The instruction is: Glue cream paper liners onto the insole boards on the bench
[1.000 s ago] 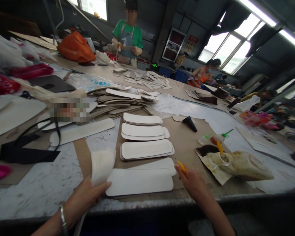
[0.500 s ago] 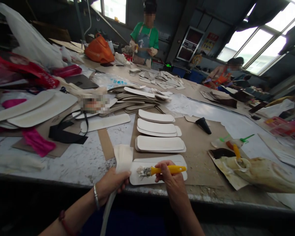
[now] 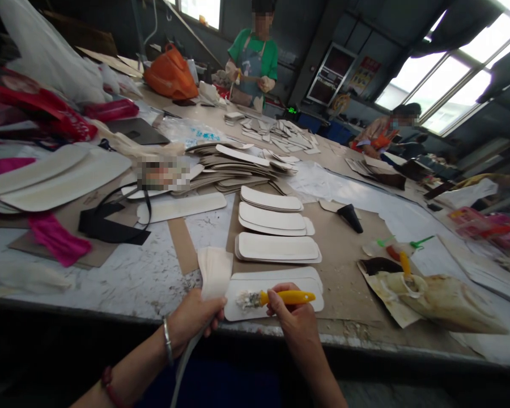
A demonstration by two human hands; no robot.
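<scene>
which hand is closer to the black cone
Right. The right hand, holding the yellow brush, is nearer the table edge than the black cone and to its left; the left hand, gripping the cream bundle, is farther left.

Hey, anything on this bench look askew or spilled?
In the second white stack beyond the brush, a lower piece juts out at the right end, breaking its outline. Crusty residue lies near the table's front edge, right of the right hand.
</scene>
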